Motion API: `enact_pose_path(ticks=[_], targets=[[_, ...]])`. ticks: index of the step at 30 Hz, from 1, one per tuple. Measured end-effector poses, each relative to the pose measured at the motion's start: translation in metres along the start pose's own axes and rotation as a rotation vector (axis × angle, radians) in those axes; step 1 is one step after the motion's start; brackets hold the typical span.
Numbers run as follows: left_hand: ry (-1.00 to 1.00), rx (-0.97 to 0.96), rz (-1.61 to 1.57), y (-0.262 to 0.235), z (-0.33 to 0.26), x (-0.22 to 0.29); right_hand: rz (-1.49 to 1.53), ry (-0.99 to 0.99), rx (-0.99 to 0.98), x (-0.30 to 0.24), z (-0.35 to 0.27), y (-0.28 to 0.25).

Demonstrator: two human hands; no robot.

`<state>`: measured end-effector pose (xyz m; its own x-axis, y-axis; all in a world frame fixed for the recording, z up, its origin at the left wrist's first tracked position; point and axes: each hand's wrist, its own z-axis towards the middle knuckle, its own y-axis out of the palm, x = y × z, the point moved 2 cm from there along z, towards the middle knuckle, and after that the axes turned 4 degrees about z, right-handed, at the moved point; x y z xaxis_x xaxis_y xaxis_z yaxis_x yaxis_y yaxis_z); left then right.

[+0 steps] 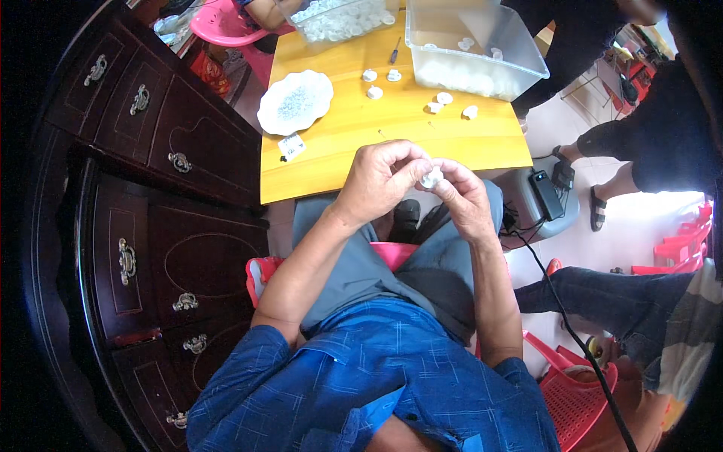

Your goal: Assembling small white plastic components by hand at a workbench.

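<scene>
Both my hands meet just off the near edge of the yellow table [301, 177], above my lap. Between the fingertips of my left hand [382, 179] and my right hand [465, 197] is a small round white plastic part [431, 178]. My left thumb and index finger pinch it from one side, my right thumb and fingers from the other. Several similar white parts [374, 92] lie loose on the table beyond. A scalloped white dish [322, 89] of small metal-looking pieces [296, 102] stands to the left. Near the table's middle, two tiny screw-like bits [381, 133] lie apart.
A clear bin [520, 64] with white parts stands at the far right, another tub [343, 24] of them at the far left. A screwdriver [395, 51] lies between. Dark wooden drawers [181, 226] flank my left. People stand at right; a black cable [561, 301] runs there.
</scene>
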<state>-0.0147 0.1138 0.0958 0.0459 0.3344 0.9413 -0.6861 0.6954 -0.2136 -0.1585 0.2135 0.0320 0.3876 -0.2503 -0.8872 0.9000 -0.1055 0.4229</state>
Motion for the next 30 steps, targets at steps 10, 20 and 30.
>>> enact_pose_path(ticks=[10, 20, 30], targets=[[0.029, 0.019, 0.018, 0.003, 0.0, 0.009, 0.011, 0.006, 0.001, -0.001, -0.001, 0.0], [0.06, 0.031, 0.111, 0.001, 0.002, 0.015, 0.034, -0.022, 0.029, 0.003, -0.001, -0.002], [0.089, -0.012, 0.206, -0.001, 0.009, 0.017, -0.042, -0.025, 0.058, -0.003, -0.002, -0.002]])
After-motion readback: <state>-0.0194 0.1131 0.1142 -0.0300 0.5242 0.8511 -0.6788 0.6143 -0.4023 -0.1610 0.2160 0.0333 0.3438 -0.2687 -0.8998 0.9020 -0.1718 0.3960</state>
